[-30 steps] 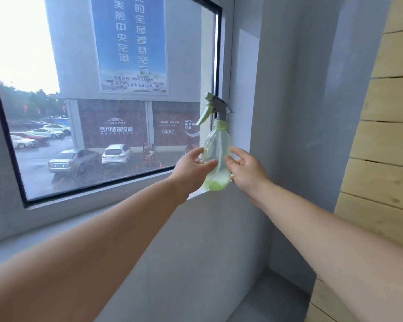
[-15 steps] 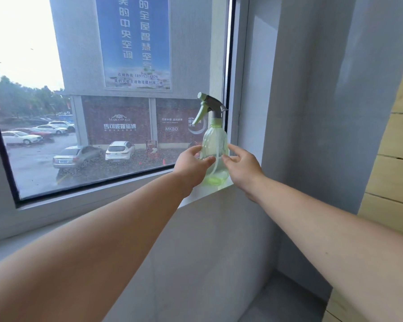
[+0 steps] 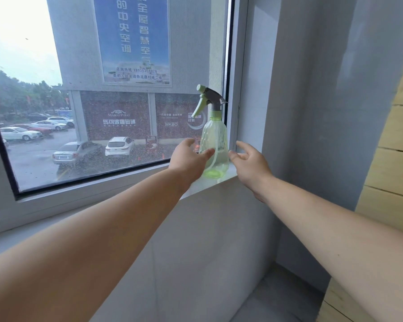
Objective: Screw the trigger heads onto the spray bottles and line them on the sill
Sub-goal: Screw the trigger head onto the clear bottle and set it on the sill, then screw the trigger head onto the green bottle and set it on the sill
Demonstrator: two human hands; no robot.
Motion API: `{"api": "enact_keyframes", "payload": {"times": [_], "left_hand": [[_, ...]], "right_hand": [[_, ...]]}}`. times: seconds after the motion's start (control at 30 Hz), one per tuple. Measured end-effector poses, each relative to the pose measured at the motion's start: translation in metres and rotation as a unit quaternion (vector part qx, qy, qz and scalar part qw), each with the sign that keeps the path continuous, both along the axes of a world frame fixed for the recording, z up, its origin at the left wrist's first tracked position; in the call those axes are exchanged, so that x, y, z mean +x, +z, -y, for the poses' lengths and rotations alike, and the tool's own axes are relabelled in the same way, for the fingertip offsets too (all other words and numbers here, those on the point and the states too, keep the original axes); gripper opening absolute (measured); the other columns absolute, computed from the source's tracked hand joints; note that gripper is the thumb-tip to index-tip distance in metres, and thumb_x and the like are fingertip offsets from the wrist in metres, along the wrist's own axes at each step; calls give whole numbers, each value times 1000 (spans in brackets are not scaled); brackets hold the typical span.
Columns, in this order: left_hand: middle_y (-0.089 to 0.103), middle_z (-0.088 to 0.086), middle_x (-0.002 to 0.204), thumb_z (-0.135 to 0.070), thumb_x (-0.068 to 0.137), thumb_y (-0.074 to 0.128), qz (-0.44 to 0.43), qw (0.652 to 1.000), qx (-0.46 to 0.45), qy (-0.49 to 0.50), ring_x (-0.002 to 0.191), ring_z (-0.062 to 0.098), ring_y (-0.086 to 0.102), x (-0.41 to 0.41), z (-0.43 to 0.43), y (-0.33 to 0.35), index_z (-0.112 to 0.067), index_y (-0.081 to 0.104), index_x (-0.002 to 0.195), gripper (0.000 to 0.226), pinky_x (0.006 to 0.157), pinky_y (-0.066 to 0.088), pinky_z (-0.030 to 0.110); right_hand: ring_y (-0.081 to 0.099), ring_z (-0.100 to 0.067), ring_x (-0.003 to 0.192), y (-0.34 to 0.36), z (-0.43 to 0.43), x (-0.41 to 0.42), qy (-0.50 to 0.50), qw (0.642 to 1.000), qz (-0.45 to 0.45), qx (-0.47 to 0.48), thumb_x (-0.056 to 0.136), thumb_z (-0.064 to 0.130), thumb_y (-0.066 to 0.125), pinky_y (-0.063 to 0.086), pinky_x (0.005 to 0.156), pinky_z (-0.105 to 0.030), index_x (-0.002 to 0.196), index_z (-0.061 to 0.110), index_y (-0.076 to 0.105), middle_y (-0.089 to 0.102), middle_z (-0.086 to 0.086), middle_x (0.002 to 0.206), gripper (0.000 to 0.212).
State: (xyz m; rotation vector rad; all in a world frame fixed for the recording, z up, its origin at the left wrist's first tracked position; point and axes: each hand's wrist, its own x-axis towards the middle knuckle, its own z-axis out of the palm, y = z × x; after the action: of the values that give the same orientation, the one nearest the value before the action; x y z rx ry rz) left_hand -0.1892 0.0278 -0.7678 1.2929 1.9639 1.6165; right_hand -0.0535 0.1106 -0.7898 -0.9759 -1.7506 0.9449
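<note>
Hands flank a spray bottle [image 3: 214, 145] standing upright on the sill [image 3: 209, 182] at its right end. Left hand [image 3: 189, 159] is open, fingertips touching the bottle's left side. Right hand [image 3: 250, 162] is open just beside it, fingers spread. Trigger head [image 3: 208, 98] sits on the neck.

Daylight comes through a dark-framed window [image 3: 126, 89] (parked cars outside). Grey wall [image 3: 312, 112] beside it; pale wood planks [image 3: 396, 135] at right.
</note>
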Motion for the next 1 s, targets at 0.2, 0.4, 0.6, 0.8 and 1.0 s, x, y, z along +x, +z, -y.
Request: {"api": "enact_keyframes", "payload": {"times": [0.2,0.4,0.6,0.8,1.0], "left_hand": [[64,6,116,-42,94,71,-33,997,69,12,94,21,64,33,48,-4,-20,55,130,45,76,51,30],[68,2,77,-34,93,72,-14,997,-9,-81,54,11,54,92,84,-63,-14,68,95,21,45,43,19],[72,1,86,-35,91,75,62,958,-207,-187,79,19,69,155,83,-175,-15,68,98,23,81,62,41],[72,14,109,-38,89,77,56,887,-395,-233,102,34,74,209,85,-306,-13,62,111,36,91,60,47],[69,8,122,-38,88,77,50,820,-504,-269,105,23,65,266,105,-407,-6,65,121,48,92,52,29]], "right_hand": [[65,-25,100,-19,21,50,-44,999,-16,4,96,35,54,54,96,-51,114,25,61,66,1,103,22],[67,-24,84,-77,63,131,-69,997,5,-41,96,27,55,56,88,-50,88,20,66,73,-5,92,15],[72,-30,91,-179,96,217,-87,980,115,-140,94,29,59,57,88,-53,88,20,69,75,-10,93,14],[68,-23,86,-301,118,289,-79,944,219,-231,90,30,64,55,80,-42,86,25,68,69,3,82,8],[61,-16,71,-407,129,337,-71,894,294,-330,88,27,69,45,62,-26,92,16,69,67,-1,81,12]]}}
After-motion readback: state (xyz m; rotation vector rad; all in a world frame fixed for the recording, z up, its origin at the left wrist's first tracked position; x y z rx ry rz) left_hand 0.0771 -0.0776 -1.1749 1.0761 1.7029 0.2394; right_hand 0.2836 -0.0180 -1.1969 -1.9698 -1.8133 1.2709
